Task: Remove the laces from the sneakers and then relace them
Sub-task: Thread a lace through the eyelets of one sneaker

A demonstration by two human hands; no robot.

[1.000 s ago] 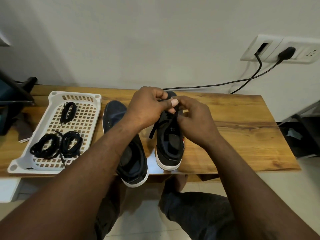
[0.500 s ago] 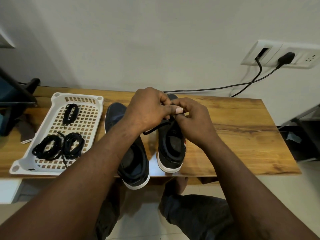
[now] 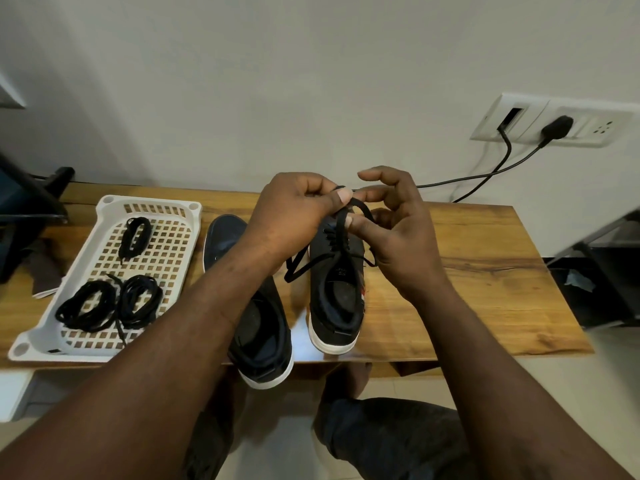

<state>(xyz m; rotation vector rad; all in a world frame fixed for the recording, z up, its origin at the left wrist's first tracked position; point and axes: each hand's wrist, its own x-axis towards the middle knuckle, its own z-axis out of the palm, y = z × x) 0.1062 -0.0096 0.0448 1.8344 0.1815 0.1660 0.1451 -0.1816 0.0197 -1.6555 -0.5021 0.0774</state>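
Two dark sneakers with white soles stand side by side on a wooden table (image 3: 485, 271), heels toward me. The right sneaker (image 3: 337, 296) carries a black lace (image 3: 341, 230) in its eyelets. My left hand (image 3: 294, 209) pinches a raised loop of that lace above the shoe's tongue. My right hand (image 3: 394, 223) pinches the same lace just beside it, with the other fingers spread. A loose lace end hangs left between the shoes. The left sneaker (image 3: 256, 327) lies partly under my left forearm and shows no lace.
A white perforated tray (image 3: 104, 209) at the table's left holds three coiled black laces (image 3: 107, 306). Dark objects sit at the far left edge. Two black cables (image 3: 485, 181) run from a wall socket (image 3: 554, 124) across the back of the table. My knees are below the front edge.
Both hands have risen a little, drawing the lace up into a loop above the right sneaker. My right hand's fingers have opened out.
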